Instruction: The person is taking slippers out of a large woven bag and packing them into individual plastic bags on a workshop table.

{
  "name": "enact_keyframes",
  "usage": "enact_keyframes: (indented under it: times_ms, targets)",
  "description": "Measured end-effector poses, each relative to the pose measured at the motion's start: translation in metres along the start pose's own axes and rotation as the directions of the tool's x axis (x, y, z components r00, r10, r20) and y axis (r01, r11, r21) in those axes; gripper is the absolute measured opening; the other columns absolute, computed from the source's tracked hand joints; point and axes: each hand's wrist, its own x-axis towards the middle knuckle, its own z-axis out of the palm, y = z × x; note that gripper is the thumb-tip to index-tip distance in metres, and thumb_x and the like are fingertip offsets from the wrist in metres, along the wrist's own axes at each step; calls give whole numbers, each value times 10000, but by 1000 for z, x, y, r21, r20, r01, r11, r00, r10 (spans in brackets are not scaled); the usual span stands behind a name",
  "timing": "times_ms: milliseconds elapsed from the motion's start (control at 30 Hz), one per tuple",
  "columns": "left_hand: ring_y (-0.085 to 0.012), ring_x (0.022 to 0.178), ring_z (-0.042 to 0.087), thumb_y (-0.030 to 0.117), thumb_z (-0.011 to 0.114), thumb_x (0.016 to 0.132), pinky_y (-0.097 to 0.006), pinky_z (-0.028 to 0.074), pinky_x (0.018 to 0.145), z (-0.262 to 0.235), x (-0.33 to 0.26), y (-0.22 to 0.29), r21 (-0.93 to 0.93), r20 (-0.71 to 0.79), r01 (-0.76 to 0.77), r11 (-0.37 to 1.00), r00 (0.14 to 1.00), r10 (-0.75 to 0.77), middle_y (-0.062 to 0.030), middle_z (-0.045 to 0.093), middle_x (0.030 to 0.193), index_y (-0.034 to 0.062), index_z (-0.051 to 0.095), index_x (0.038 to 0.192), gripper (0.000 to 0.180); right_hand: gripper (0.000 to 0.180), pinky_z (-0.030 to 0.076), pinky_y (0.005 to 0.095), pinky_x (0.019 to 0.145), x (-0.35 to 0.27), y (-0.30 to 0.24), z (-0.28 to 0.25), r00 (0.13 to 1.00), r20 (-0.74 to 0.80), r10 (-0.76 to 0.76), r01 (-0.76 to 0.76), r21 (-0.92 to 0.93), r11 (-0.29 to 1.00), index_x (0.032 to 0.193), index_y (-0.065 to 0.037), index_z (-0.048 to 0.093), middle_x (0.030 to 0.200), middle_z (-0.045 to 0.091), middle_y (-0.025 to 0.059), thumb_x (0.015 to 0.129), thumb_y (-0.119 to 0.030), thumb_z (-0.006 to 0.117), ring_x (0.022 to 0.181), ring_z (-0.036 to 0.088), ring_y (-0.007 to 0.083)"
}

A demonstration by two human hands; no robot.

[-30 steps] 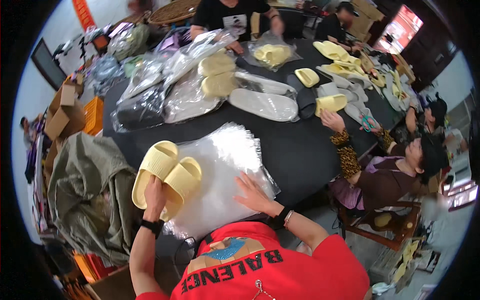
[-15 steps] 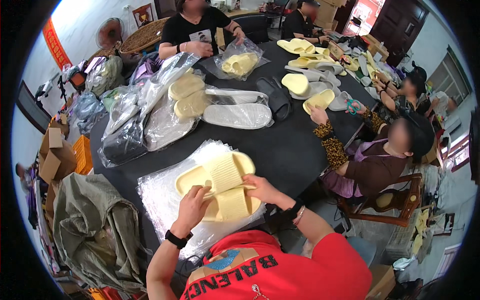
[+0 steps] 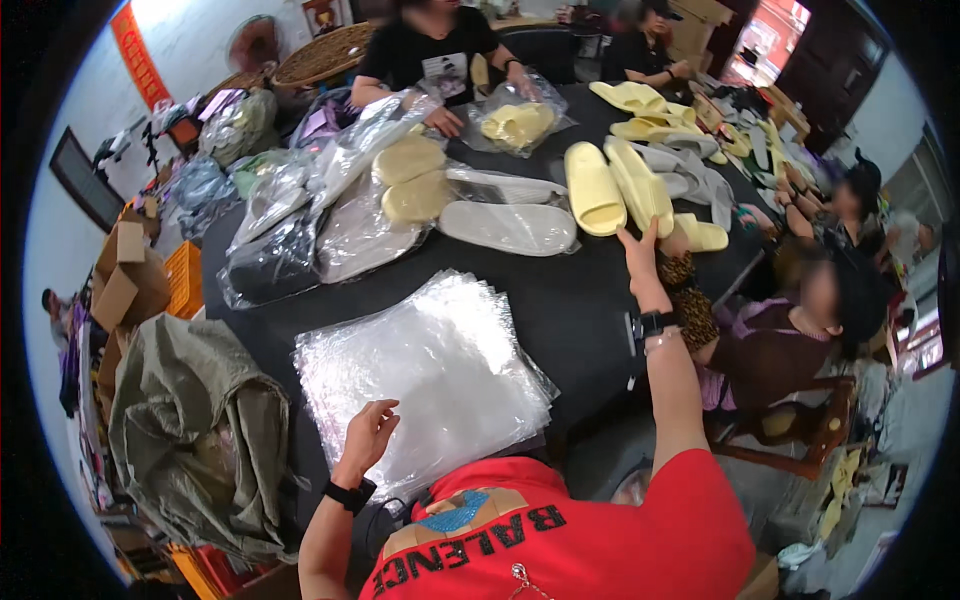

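Two pale yellow slippers, a left one (image 3: 594,190) and a right one (image 3: 640,185), lie side by side on the far right part of the dark table. My right hand (image 3: 645,268) reaches out to their near end, fingers stretched and spread. Its fingertips are at the right slipper; whether they touch it I cannot tell. Close to me, a stack of clear plastic bags (image 3: 430,370) lies flat on the table. My left hand (image 3: 370,432) hovers over the stack's left near edge, fingers loosely bent and apart, holding nothing.
Bagged slippers (image 3: 510,228) lie across the middle of the table (image 3: 520,295). A co-worker (image 3: 800,330) sits close to my right arm. Another person (image 3: 430,55) stands across, beside a bagged yellow pair (image 3: 517,125). A green-grey sack (image 3: 200,430) sits at my left.
The yellow pair has gone from the bag stack to the far right of the table. My right hand has reached out there and opened; my left has let go and drawn back.
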Motion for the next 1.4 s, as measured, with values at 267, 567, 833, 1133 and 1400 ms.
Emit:
enact_keyframes:
  times_ms: [267, 567, 833, 1133, 1400]
  targets:
    - [-349, 1034, 470, 131, 623, 767, -424, 380, 856, -11, -44, -46, 249, -337, 112, 962, 941, -22, -152, 546, 1054, 58, 573, 1060, 306, 596, 246, 469, 1035, -151, 48, 75, 669, 662, -336, 649, -301, 699, 1272, -46, 431, 1323, 366, 233, 756, -252, 646, 1239, 326, 377]
    - [-377, 1278, 271, 363, 513, 847, -422, 238, 1042, 10, -70, -123, -170, -503, 405, 899, 749, -432, -249, 280, 1380, -22, 196, 1374, 726, 799, 170, 520, 1032, -197, 107, 98, 817, 565, -114, 410, -430, 804, 1411, -119, 187, 1420, 218, 236, 799, -456, 574, 1299, 206, 407]
    - [-389, 1276, 270, 330, 542, 836, -417, 228, 1048, 27, -82, -126, -297, -455, 317, 901, 782, -425, -270, 270, 1376, -39, 143, 1382, 771, 724, 321, 377, 982, -187, 91, 103, 688, 708, 157, 98, -305, 947, 1384, -62, 262, 1313, 393, 184, 809, -353, 592, 1205, 402, 276]
    - [-366, 1201, 369, 308, 689, 697, -463, 310, 988, -61, 38, -92, 579, -310, 107, 808, 946, 97, -157, 389, 1332, 119, 344, 1342, 755, 753, 356, 403, 962, -192, 72, 99, 711, 676, 194, 51, -324, 945, 1375, -99, 285, 1265, 475, 191, 735, -252, 651, 1143, 478, 301]
    - [-382, 1162, 428, 503, 732, 622, -563, 306, 940, -64, 142, -113, 515, 242, 10, 857, 957, -157, -190, 450, 1271, 131, 227, 1389, 991, 743, 237, 505, 1021, -187, 102, 104, 685, 689, 236, 136, -440, 888, 1413, -203, 189, 1376, 318, 210, 789, -372, 555, 1227, 305, 456]
